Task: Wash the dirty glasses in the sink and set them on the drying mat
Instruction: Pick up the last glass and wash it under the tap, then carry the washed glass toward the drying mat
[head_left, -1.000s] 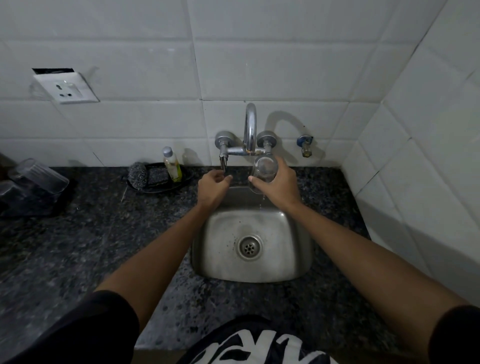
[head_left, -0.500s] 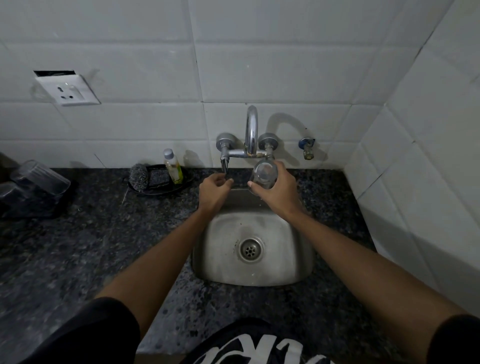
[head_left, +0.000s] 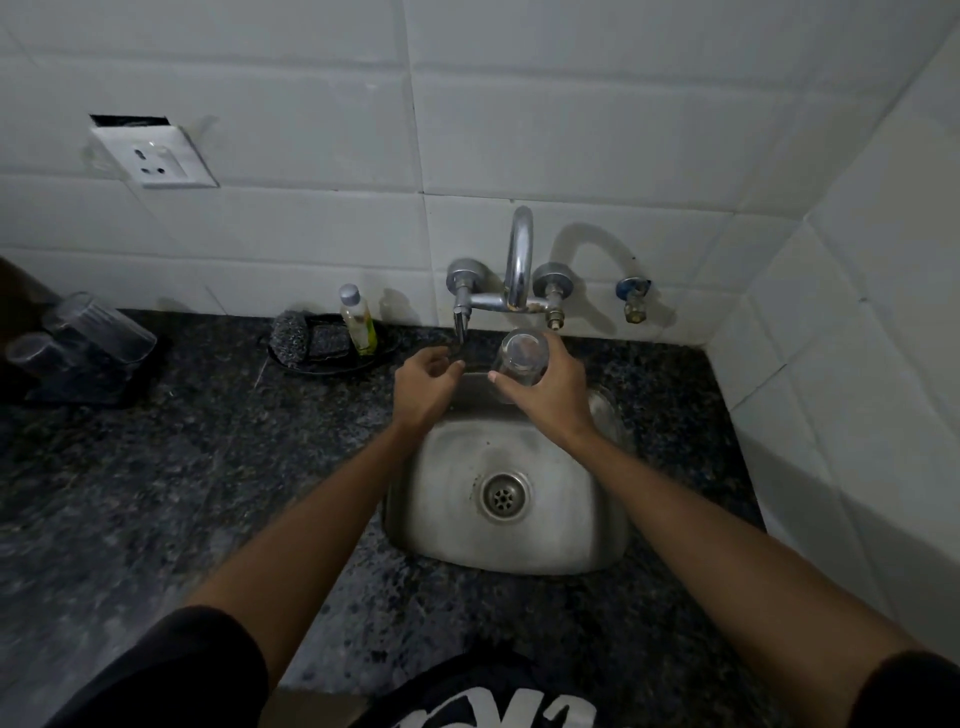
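My right hand (head_left: 553, 397) grips a clear glass (head_left: 521, 357), tilted with its mouth towards me, just below the chrome faucet (head_left: 519, 249) and over the back of the steel sink (head_left: 524, 551). My left hand (head_left: 423, 387) hovers with loosely curled fingers just beneath the tap's left lever (head_left: 460, 325); it holds nothing that I can see. No running water is visible. Two clear glasses (head_left: 98, 327) lie tilted on the dark drying mat (head_left: 78, 392) at the far left of the counter.
A black dish (head_left: 332, 361) behind the sink's left side holds a steel scrubber (head_left: 288, 335) and a small soap bottle (head_left: 357, 319). A wall socket (head_left: 153, 156) sits above the counter. A small valve (head_left: 634, 299) sticks out right of the faucet. Tiled wall closes the right side.
My right hand has lowered the glass slightly away from the spout. My left hand has dropped a little below the lever.
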